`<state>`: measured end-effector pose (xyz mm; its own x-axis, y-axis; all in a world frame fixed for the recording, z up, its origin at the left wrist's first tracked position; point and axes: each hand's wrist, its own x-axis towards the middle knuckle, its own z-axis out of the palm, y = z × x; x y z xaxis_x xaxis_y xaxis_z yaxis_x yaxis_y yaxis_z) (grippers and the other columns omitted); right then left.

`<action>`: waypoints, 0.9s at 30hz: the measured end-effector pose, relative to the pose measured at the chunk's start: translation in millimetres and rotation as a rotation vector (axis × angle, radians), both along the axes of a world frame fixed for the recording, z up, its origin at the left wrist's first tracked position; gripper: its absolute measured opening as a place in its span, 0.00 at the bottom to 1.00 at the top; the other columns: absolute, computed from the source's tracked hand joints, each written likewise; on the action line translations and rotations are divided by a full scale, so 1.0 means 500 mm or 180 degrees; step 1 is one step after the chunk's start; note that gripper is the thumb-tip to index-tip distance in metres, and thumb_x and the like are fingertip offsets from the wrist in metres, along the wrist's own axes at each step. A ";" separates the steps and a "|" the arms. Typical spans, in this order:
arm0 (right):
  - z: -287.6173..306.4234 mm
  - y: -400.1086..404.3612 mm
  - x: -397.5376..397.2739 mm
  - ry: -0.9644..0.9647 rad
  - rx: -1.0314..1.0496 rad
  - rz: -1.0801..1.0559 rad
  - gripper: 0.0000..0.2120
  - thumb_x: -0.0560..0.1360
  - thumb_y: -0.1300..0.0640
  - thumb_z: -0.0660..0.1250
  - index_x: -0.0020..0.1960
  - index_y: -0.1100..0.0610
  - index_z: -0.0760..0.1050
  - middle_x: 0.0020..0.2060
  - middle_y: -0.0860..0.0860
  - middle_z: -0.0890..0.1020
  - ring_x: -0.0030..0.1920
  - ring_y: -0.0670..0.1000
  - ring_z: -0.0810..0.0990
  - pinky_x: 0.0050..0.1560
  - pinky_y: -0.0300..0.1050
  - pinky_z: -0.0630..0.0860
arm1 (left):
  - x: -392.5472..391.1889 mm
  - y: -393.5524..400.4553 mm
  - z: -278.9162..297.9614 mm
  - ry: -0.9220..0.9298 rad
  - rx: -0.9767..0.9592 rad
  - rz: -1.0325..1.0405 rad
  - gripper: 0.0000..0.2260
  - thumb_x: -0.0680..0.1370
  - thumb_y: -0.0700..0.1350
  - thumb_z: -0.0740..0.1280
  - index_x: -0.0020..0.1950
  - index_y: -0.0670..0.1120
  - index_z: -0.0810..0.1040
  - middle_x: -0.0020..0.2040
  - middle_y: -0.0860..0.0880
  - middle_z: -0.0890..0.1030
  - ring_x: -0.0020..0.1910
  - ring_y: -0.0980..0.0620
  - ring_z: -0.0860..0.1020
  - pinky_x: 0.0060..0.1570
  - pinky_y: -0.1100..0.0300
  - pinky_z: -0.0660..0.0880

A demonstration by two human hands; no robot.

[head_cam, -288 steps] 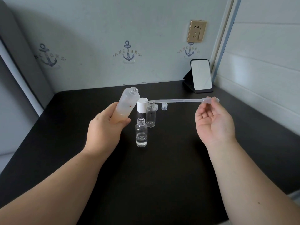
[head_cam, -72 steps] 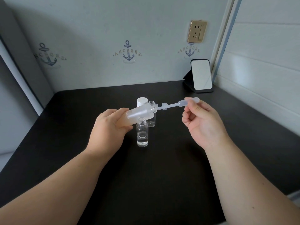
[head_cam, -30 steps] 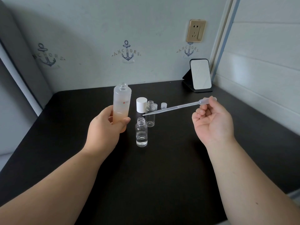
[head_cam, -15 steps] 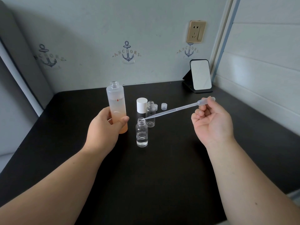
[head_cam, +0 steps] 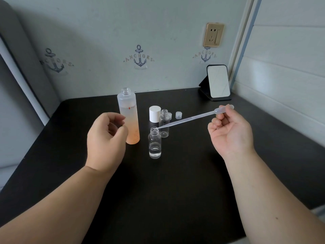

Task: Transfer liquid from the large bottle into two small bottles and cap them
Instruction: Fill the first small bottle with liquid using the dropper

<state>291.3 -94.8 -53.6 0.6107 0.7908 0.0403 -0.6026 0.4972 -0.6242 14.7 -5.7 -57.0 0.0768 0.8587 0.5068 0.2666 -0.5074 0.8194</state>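
The large frosted bottle (head_cam: 129, 117), uncapped and holding orange liquid low down, stands upright on the black table (head_cam: 175, 191). My left hand (head_cam: 105, 138) hovers just left of it, fingers loosely curled, holding nothing. My right hand (head_cam: 230, 132) pinches the bulb of a clear plastic pipette (head_cam: 190, 118); its tip sits at the mouth of the nearer small glass bottle (head_cam: 154, 143), which holds a little clear liquid. The second small bottle (head_cam: 164, 123) stands behind it, open.
A white cap (head_cam: 154, 113) and a small clear cap (head_cam: 178, 115) lie behind the small bottles; another small cap is partly hidden behind the far bottle. A mirror on a black stand (head_cam: 218, 81) sits at the back right corner by the wall.
My left hand has set the large bottle upright on the table and let go of it. The pipette tip has come down to the mouth of the nearer small bottle.
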 end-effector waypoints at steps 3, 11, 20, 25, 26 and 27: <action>0.001 0.000 0.000 0.0026 -0.0010 -0.0001 0.13 0.78 0.59 0.69 0.36 0.57 0.84 0.34 0.49 0.78 0.29 0.47 0.71 0.33 0.37 0.70 | 0.006 -0.012 -0.004 0.0263 0.0084 -0.0585 0.11 0.77 0.38 0.68 0.51 0.55 0.80 0.44 0.53 0.82 0.39 0.52 0.78 0.42 0.59 0.77; 0.004 -0.001 -0.002 0.0116 -0.0018 -0.0033 0.13 0.79 0.59 0.68 0.38 0.58 0.83 0.33 0.50 0.78 0.29 0.47 0.71 0.32 0.37 0.69 | 0.023 -0.006 -0.013 0.1527 -0.0057 -0.1428 0.16 0.74 0.56 0.74 0.60 0.59 0.77 0.39 0.67 0.79 0.35 0.58 0.76 0.36 0.70 0.71; 0.001 0.001 0.001 0.0061 -0.0013 -0.0042 0.11 0.78 0.59 0.69 0.38 0.58 0.82 0.34 0.49 0.78 0.30 0.47 0.70 0.32 0.37 0.70 | 0.028 0.000 -0.018 0.1848 -0.0012 -0.1384 0.12 0.73 0.56 0.75 0.50 0.64 0.73 0.44 0.72 0.76 0.43 0.64 0.77 0.39 0.74 0.71; -0.002 0.002 0.007 0.0016 0.0023 -0.0040 0.09 0.76 0.59 0.71 0.37 0.57 0.82 0.34 0.49 0.77 0.29 0.47 0.70 0.32 0.38 0.70 | 0.023 -0.002 -0.016 0.1660 -0.0020 -0.1495 0.13 0.74 0.52 0.76 0.53 0.63 0.75 0.45 0.67 0.78 0.43 0.61 0.78 0.40 0.74 0.70; -0.002 0.002 0.008 0.0014 0.0029 -0.0037 0.09 0.76 0.59 0.71 0.37 0.57 0.82 0.34 0.49 0.77 0.29 0.47 0.70 0.32 0.38 0.70 | 0.023 -0.003 -0.015 0.1620 -0.0028 -0.1519 0.13 0.74 0.51 0.76 0.52 0.63 0.75 0.44 0.66 0.78 0.43 0.61 0.78 0.40 0.74 0.70; -0.003 0.002 0.009 0.0011 0.0035 -0.0035 0.10 0.76 0.58 0.71 0.36 0.56 0.83 0.33 0.48 0.77 0.29 0.47 0.70 0.31 0.38 0.70 | 0.023 -0.003 -0.015 0.1591 -0.0034 -0.1539 0.13 0.74 0.50 0.76 0.52 0.63 0.76 0.44 0.66 0.79 0.44 0.60 0.78 0.41 0.73 0.70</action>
